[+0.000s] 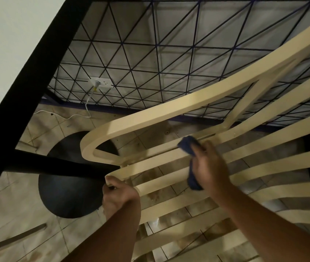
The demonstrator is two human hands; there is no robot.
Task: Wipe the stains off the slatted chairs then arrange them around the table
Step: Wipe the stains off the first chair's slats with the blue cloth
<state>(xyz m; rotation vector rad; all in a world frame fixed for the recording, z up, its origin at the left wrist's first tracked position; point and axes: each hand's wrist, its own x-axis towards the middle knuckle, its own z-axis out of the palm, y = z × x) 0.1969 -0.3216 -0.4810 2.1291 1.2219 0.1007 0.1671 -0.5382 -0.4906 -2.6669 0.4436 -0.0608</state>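
A cream slatted chair (169, 108) fills the right half of the view, its curved armrest sweeping from upper right down to the centre. My left hand (119, 195) grips the front corner of the chair's seat frame. My right hand (210, 165) holds a blue cloth (189, 146) bunched against a seat slat near the armrest's support. The cloth's tail hangs below my palm. The table (14, 82) shows as a dark edge along the left, with a black post and round base (69, 186) on the floor.
A black wire-grid panel (169, 53) stands behind the chair. A wall socket (100, 83) with a white cable sits behind the grid, and the cable trails onto the tiled floor (18, 214). The floor tiles look stained.
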